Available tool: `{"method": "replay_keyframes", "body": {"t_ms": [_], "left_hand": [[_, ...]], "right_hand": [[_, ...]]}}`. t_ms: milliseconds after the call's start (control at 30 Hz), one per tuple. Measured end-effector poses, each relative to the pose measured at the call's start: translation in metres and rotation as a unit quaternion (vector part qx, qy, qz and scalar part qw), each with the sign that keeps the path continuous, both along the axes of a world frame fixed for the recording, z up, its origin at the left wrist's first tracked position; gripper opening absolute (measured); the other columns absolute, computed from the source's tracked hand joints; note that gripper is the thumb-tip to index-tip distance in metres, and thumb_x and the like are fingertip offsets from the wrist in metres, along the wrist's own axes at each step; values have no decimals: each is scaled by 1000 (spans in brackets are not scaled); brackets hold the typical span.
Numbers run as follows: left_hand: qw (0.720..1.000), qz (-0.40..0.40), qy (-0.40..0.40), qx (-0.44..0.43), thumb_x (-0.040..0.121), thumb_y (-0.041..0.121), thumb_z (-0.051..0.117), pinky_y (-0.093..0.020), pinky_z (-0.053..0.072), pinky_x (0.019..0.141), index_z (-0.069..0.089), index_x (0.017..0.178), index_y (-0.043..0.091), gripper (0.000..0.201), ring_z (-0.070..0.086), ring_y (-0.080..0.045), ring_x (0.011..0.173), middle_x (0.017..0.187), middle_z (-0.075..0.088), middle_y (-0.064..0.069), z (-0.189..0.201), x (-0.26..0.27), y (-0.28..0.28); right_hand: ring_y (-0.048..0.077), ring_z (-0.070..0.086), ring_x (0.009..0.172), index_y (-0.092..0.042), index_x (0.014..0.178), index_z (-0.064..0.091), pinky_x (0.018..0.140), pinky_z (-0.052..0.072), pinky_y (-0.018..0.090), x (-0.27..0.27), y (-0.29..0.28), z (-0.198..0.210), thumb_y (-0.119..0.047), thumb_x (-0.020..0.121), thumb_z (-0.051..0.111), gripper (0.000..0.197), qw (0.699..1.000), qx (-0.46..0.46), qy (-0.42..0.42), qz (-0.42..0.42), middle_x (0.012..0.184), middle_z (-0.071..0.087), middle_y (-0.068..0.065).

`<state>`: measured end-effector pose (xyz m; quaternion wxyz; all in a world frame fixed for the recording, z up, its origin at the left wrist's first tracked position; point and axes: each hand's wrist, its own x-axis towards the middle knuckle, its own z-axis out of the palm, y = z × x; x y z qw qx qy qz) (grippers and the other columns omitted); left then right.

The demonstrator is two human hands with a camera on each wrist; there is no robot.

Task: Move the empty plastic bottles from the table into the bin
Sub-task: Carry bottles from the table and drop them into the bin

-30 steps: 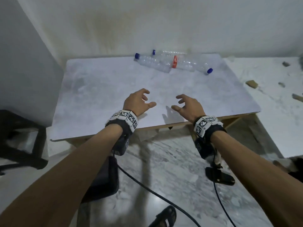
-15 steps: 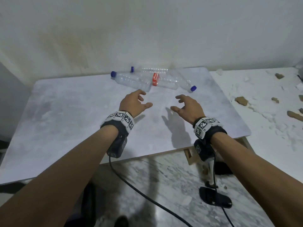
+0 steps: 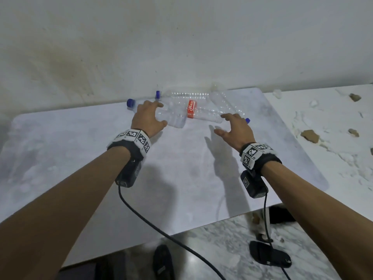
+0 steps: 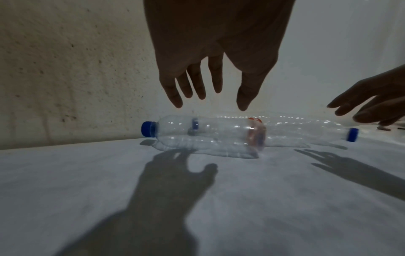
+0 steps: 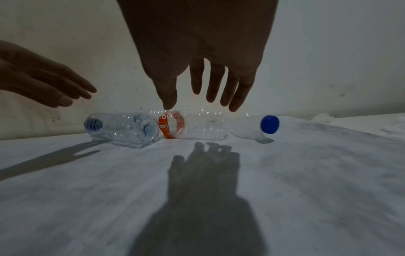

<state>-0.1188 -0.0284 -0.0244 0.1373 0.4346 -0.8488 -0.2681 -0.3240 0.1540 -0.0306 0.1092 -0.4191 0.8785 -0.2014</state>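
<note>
Three clear empty bottles with blue caps lie on their sides by the wall at the far edge of the white table (image 3: 181, 188). The left bottle (image 3: 173, 119) (image 4: 208, 135) lies under my left hand (image 3: 160, 114) (image 4: 230, 101). That hand's fingers are spread just above the bottle and hold nothing. A red-labelled bottle (image 3: 190, 109) (image 5: 173, 126) lies in the middle. The right bottle (image 3: 226, 104) points its cap (image 5: 270, 124) toward me. My right hand (image 3: 219, 123) (image 5: 181, 100) hovers open over these two. No bin is in view.
A plaster wall (image 3: 181, 47) rises directly behind the bottles. To the right is a white surface (image 3: 333, 110) strewn with rubble and stones. Black sandals (image 3: 270, 257) lie on the marble floor at the table's near edge. The wrist camera cable (image 3: 161, 231) trails below.
Both hands have moved forward from the table's near edge to just over the bottles, fingers spreading. The view has come closer to the table.
</note>
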Motion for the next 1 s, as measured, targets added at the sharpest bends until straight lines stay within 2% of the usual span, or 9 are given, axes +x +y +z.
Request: {"method": "replay_keyframes", "body": {"t_ms": [133, 400, 500, 633, 733, 800, 900, 967, 1000], "left_hand": [[1000, 9, -22, -19, 76, 19, 71, -43, 38, 104, 52, 131, 18, 58, 38, -31, 130, 136, 50, -10, -6, 4, -49], [995, -19, -97, 10, 66, 21, 73, -47, 33, 111, 45, 140, 25, 79, 34, -31, 138, 144, 47, -6, -28, 14, -113], [995, -18, -94, 26, 70, 9, 68, -48, 37, 108, 44, 140, 27, 77, 40, -33, 133, 137, 52, -9, -37, 16, -120], [996, -17, -88, -3, 74, -1, 60, -47, 41, 101, 51, 133, 21, 64, 47, -35, 120, 123, 57, -13, -44, 18, -119], [995, -26, -91, 0, 73, 4, 64, -47, 44, 97, 54, 128, 23, 59, 52, -34, 114, 119, 59, -10, -47, 22, -114], [995, -36, -87, 22, 71, 9, 67, -41, 48, 92, 53, 124, 25, 57, 56, -29, 107, 114, 61, -6, -48, 26, -108], [997, -32, -58, 31, 75, 14, 69, -33, 49, 82, 56, 113, 24, 42, 60, -23, 91, 107, 66, -1, -46, 34, -94], [997, -33, -60, 28, 75, 20, 72, -30, 47, 79, 59, 111, 22, 38, 59, -20, 86, 109, 68, -1, -44, 39, -83], [996, -39, -73, 35, 74, 22, 73, -29, 46, 79, 58, 114, 23, 43, 58, -20, 86, 112, 67, -2, -44, 42, -75]], "right_hand": [[30, 39, 131, -19, 137, 49, 98, 42, 43, -6, -38, -4, -39, 85, 67, 58, 1000, 10, 18, 6, 140, 50, 7], [30, 35, 137, -23, 141, 44, 109, 34, 46, -25, -95, -23, -42, 79, 72, 71, 998, 41, 45, -6, 147, 46, 4], [31, 32, 139, -27, 146, 37, 111, 31, 53, -30, -99, -36, -39, 79, 73, 77, 995, 91, 43, -6, 151, 40, 4], [36, 38, 130, -30, 146, 33, 101, 38, 53, -26, -93, -48, -16, 80, 67, 76, 992, 121, 43, -8, 142, 44, 9], [37, 40, 127, -31, 146, 33, 95, 42, 52, -21, -86, -53, -16, 80, 66, 75, 993, 112, 48, -6, 139, 45, 9], [37, 41, 125, -31, 145, 34, 93, 46, 51, -17, -81, -52, -17, 80, 68, 75, 994, 105, 31, -4, 138, 47, 9], [37, 46, 123, -30, 145, 34, 94, 47, 51, -10, -75, -49, -22, 78, 72, 77, 996, 91, -12, -5, 135, 51, 9], [37, 51, 120, -31, 143, 36, 94, 47, 49, -4, -68, -48, -26, 75, 74, 78, 996, 85, -36, -10, 133, 53, 9], [37, 53, 119, -32, 141, 36, 94, 47, 49, -1, -64, -47, -27, 74, 74, 77, 995, 83, -45, -7, 131, 54, 9]]}}
